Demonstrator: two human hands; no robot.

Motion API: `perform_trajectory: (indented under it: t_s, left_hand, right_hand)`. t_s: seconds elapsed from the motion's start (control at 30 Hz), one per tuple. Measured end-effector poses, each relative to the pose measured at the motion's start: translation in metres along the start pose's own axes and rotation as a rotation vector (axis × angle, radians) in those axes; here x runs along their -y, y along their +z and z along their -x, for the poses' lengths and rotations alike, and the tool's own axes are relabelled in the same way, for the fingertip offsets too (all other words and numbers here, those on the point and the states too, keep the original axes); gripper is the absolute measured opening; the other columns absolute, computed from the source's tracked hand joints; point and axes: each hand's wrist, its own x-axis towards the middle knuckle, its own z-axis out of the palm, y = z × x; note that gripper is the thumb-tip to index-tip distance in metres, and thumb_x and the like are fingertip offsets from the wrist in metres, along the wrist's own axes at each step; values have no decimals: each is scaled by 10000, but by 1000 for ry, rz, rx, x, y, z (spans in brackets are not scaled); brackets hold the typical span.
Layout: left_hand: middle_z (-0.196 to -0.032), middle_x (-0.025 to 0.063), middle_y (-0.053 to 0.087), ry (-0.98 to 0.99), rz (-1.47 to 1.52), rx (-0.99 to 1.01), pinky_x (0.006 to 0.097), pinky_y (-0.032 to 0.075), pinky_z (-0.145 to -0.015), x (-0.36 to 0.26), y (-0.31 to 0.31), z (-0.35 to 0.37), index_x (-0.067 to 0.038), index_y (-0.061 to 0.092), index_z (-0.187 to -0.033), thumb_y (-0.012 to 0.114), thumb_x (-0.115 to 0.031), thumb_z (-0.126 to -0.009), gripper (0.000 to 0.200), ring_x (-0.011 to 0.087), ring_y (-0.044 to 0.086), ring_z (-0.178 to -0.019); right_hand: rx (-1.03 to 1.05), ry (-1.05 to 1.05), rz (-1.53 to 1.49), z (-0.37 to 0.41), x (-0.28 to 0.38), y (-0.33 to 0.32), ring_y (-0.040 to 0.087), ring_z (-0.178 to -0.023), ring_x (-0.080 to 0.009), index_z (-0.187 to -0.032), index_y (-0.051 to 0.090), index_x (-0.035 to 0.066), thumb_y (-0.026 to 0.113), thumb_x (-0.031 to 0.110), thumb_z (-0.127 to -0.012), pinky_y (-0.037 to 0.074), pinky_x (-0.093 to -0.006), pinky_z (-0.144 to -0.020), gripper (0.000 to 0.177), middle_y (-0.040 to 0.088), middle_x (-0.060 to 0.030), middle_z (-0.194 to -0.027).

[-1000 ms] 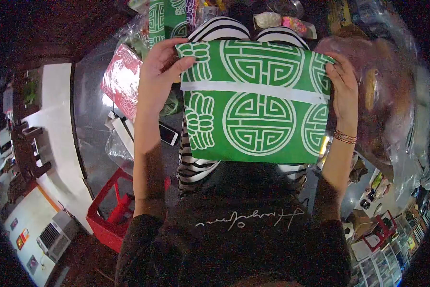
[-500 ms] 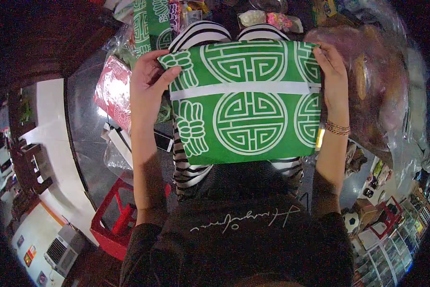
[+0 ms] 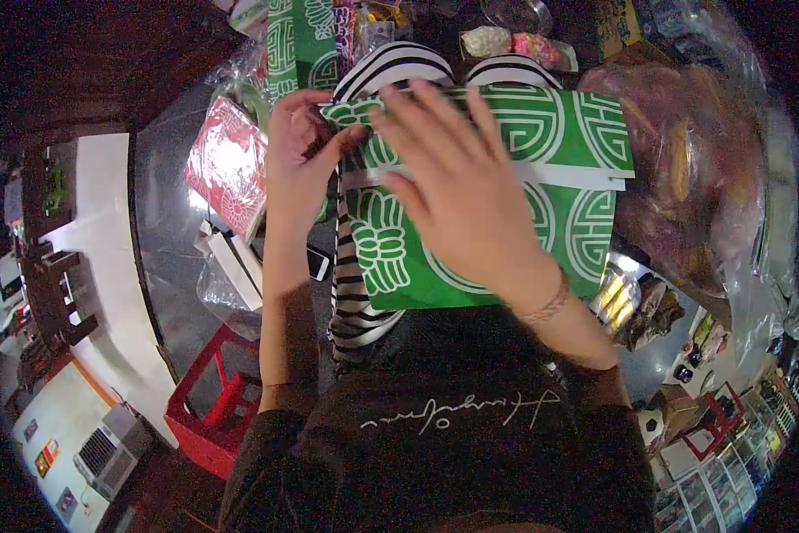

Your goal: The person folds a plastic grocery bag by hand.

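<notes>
Across my striped knees (image 3: 399, 67) lies a green patterned sheet (image 3: 582, 235) printed with white round emblems and knots. A white strip (image 3: 573, 176) runs across its width, partly covered by my right hand. My left hand (image 3: 302, 169) pinches the sheet's upper left corner between thumb and fingers. With fingers spread, my right hand (image 3: 471, 200) lies over the left and middle part of the sheet; its fingers are slightly blurred. At the right side, the edges show more than one layer.
To the left are a shiny red-and-white packet (image 3: 226, 164), a phone (image 3: 318, 265) and a red stool (image 3: 199, 413). More green patterned material (image 3: 282, 58) lies beyond my knees, beside a container of white and pink pieces (image 3: 535, 49). A large plastic-wrapped bundle (image 3: 675, 169) sits right.
My right hand has left the sheet's upper right corner and moved left, onto its middle. My left hand keeps hold of the left corner. The whole view has shifted slightly.
</notes>
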Motion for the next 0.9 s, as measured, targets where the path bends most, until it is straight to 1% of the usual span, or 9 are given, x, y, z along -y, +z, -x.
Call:
perform_trajectory:
  t_s: [0.03,0.13,0.17,0.3,0.37,0.43,0.53,0.7,0.9]
  left_hand:
    - [-892,28,586,10,26,-20,207,459,-709,1,0,1,-35,451,-1179,676,67,-805,447,79,566,-811]
    - [-889,30,581,-24,-10,-2,198,446,-712,-5,-2,4,-49,439,-1189,682,55,-807,464,77,556,-816]
    - [-889,30,581,-22,-2,3,198,446,-712,-4,-2,5,-49,439,-1189,682,55,-807,464,77,556,-816]
    - [-878,1,569,12,-68,8,183,403,-683,-2,-4,7,-38,527,-1102,689,-5,-830,318,53,512,-772]
    - [-869,-35,554,63,-77,24,182,358,-642,0,-1,5,-28,602,-1022,687,-37,-845,197,34,451,-717]
    - [-866,-33,550,21,-113,34,181,362,-650,-2,-3,5,-28,598,-1044,684,-41,-849,214,37,453,-723]
    - [-864,-28,539,-27,-153,55,180,372,-667,-4,-1,4,-28,588,-1082,678,-50,-857,242,46,458,-737]
    - [-856,-23,511,-43,-114,100,183,382,-689,-5,-3,2,-28,569,-1119,669,-65,-870,271,58,466,-762]
    - [-918,-6,544,-10,-154,125,195,387,-730,-3,-4,0,-19,559,-1122,647,-47,-880,259,66,475,-800]
  right_hand:
    - [93,-34,33,1,4,5,374,-1338,-233,-1347,493,108,575,276,-897,225,-478,-1136,487,448,-46,-1425]
    - [66,-77,62,2,-3,17,349,-1344,-180,-1314,526,108,587,306,-858,171,-485,-1154,501,455,-5,-1415]
    - [85,-72,114,1,-8,16,356,-1338,-160,-1334,514,131,572,317,-863,169,-475,-1155,510,442,40,-1430]
    - [91,1,241,11,-32,3,365,-1330,-150,-1366,487,183,574,318,-864,205,-459,-1142,527,442,69,-1429]
    - [117,40,269,16,-40,-8,354,-1344,-164,-1395,448,188,529,314,-900,201,-463,-1142,517,419,62,-1449]
    - [145,94,312,23,-47,-17,334,-1365,-193,-1430,398,179,468,296,-952,196,-474,-1141,497,389,40,-1476]
    - [136,174,279,38,-53,-28,323,-1372,-210,-1433,392,164,461,274,-958,186,-481,-1144,492,378,25,-1484]
    - [31,190,50,46,-59,-44,431,-1297,-267,-1311,532,104,543,197,-918,240,-473,-1124,404,511,-67,-1362]
    - [-90,115,141,41,-79,-62,419,-1307,-294,-1273,564,114,570,165,-887,268,-477,-1107,390,512,-74,-1358]
